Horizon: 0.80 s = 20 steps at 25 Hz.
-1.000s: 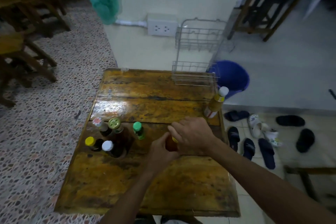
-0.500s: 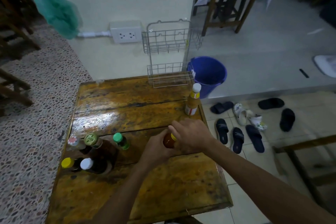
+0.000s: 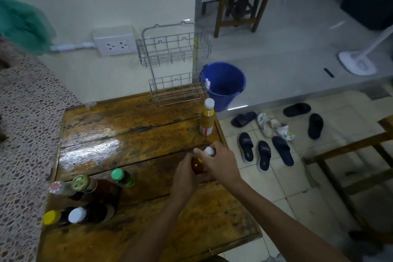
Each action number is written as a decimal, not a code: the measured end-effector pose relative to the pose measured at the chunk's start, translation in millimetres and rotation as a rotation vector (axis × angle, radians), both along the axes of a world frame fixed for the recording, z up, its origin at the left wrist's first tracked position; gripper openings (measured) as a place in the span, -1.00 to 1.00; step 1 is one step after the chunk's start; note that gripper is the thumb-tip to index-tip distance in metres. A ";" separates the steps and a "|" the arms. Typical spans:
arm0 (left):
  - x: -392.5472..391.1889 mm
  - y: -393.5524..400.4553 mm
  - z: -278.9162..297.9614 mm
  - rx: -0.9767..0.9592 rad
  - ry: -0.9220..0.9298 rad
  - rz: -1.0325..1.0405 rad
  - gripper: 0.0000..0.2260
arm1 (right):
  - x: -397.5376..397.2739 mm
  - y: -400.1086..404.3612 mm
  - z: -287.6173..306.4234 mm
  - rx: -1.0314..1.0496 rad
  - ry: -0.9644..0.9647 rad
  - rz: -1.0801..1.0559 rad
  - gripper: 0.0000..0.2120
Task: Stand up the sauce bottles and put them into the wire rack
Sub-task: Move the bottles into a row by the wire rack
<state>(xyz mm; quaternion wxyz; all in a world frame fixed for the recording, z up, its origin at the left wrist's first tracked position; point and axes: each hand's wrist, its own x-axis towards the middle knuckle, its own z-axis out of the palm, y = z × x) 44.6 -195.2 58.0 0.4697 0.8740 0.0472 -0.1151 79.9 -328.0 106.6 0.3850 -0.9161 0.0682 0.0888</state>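
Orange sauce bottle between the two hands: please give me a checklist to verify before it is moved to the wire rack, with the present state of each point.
1. Left hand grips the white-capped orange sauce bottle: ok.
2. Right hand holds its top: ok.
3. Bottle upright: ok.
4. Cap tight: cannot tell.
5. Lower shelf of the silver wire rack free: ok, no bottles in it.
6. Path clear: not ok, the tall yellow sauce bottle with a white cap stands between the hands and the rack.
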 end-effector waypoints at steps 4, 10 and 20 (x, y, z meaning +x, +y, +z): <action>37.6 -19.4 9.0 -0.062 -0.065 -0.133 -0.69 | 5.6 -25.5 -15.3 -0.009 -0.132 0.065 -0.63; 70.8 -37.5 7.7 -0.108 -0.060 0.022 -0.67 | 34.4 -43.8 -14.5 -0.045 -0.246 0.060 -0.69; 87.0 -51.4 -28.1 -0.012 -0.034 0.137 -0.68 | 61.5 -44.1 -33.8 -0.017 -0.285 0.027 -0.68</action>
